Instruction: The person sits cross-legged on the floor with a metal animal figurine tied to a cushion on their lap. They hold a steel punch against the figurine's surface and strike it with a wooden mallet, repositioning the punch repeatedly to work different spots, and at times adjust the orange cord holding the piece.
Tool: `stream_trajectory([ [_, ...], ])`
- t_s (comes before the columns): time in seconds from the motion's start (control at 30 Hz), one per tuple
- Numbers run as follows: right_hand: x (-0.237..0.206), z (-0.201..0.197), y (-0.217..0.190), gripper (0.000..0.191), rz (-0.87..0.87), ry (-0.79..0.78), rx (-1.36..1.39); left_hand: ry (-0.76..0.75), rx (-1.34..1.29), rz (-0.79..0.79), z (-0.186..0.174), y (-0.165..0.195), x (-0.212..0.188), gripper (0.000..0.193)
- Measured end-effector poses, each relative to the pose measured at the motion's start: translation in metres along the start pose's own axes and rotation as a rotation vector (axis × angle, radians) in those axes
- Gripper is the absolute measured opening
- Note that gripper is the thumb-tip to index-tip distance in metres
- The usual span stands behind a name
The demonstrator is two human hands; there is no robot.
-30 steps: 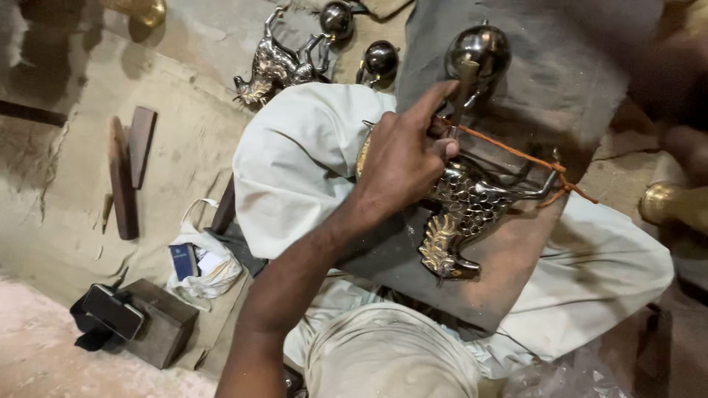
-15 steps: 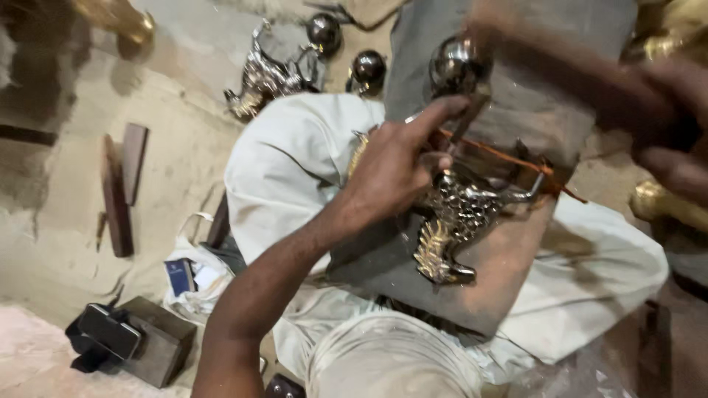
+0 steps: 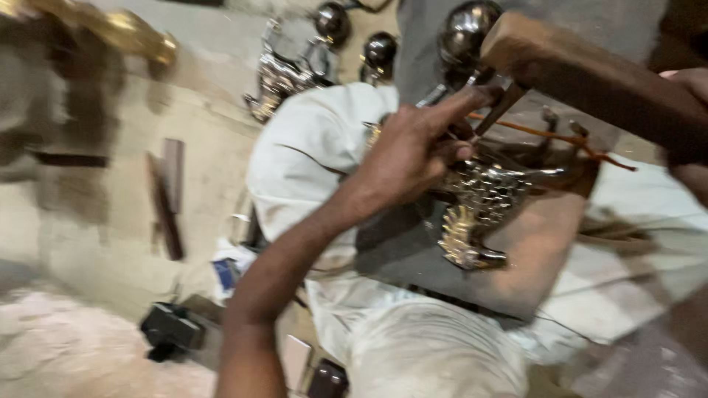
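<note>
The floor (image 3: 88,221) is pale, dusty concrete, and a grey board (image 3: 413,250) lies across the person's lap, over white cloth (image 3: 310,147). On that board, just under the fingers of the left hand (image 3: 413,158), sits a shiny metal ornament (image 3: 479,206), silver with a gold scaly lower part. The left hand's fingers are partly spread, the index finger stretched out straight toward a thin rod (image 3: 501,110), the others curled against the ornament's top. An orange cord (image 3: 560,138) runs away from those fingertips to the right. Beyond the fingertips stands a round metal ball (image 3: 464,33).

The right hand (image 3: 689,125) is at the frame's right edge, wrapped around a wooden handle (image 3: 582,74) that ends above the left fingers; the grip itself is blurred and cut off, so I cannot tell how tightly the fingers close.

Far left of the hands lie 2 dark wooden strips (image 3: 166,199), a black box (image 3: 171,328) and another silver ornament (image 3: 284,74) with 2 more balls (image 3: 354,37). The whole view is smeared by motion, so fine detail is lost.
</note>
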State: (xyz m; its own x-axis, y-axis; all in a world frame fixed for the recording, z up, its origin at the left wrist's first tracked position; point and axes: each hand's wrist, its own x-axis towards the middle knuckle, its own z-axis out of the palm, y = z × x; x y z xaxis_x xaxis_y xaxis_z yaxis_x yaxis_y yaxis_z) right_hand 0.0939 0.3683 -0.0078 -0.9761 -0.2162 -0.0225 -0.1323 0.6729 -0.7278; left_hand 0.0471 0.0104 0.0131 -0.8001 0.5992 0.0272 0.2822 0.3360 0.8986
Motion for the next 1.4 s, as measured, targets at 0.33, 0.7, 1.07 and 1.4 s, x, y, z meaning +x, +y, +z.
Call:
stream_trajectory([
  [0.33, -0.108, 0.064, -0.015, 0.060, 0.236, 0.253, -0.226, -0.238, 0.180, 0.441, -0.017, -0.015, 0.024, 0.065],
  [0.7, -0.148, 0.109, -0.025, 0.064, 0.313, 0.400, -0.095, -0.422, 0.144, 0.220, -0.017, 0.000, 0.058, 0.052],
  [1.07, -0.124, 0.086, -0.025, 0.062, 0.408, 0.342, 0.267, -0.458, 0.300, 0.144, -0.012, -0.006, 0.068, 0.060],
  [1.4, -0.100, 0.029, -0.014, 0.066, 0.333, 0.012, -0.119, -0.363, 0.342, 0.022, -0.009, 0.003, 0.055, 0.057],
])
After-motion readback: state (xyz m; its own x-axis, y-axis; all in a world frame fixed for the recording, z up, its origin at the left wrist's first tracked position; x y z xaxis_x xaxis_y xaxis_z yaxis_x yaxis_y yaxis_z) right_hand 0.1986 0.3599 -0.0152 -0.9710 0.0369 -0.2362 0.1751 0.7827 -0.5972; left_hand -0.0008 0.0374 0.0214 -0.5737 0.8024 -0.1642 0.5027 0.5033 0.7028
